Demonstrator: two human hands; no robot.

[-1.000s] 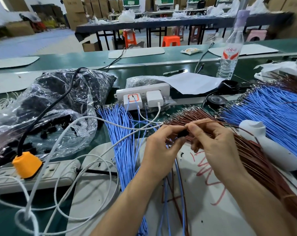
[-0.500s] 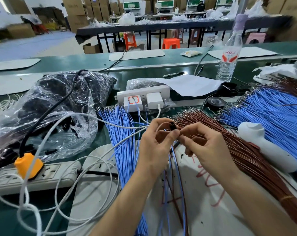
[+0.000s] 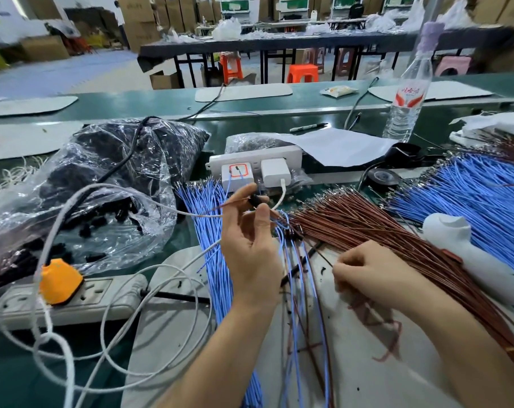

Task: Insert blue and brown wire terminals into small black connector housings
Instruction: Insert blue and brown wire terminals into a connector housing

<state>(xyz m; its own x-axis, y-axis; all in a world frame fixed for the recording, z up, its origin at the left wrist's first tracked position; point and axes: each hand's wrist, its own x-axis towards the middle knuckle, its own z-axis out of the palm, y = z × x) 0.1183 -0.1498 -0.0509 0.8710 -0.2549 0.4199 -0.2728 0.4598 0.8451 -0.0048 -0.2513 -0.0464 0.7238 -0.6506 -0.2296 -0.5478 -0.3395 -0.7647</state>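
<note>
The left hand point(image 3: 250, 248) and the right hand point(image 3: 367, 272) are both bare. Each forearm point(image 3: 220, 348) is bare too, from the wrist down to the lower edge of the view.

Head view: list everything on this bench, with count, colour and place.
connector housing: one, black, pinched at centre, a brown wire running from it.
blue wire bundles: two, centre-left and far right.
brown wire bundle: one, right of centre.
plastic bag: one, clear, black parts inside, left.
power strips: two, white at back centre, grey near left.
orange plug: one, in the grey strip.
chargers: two, white, in the white strip.
water bottle: one, clear, back right.
tape roll: one, black, right of centre.
left grip: raised, pinches the housing.
right grip: low over the white mat, fingers curled; contents unclear.
</note>
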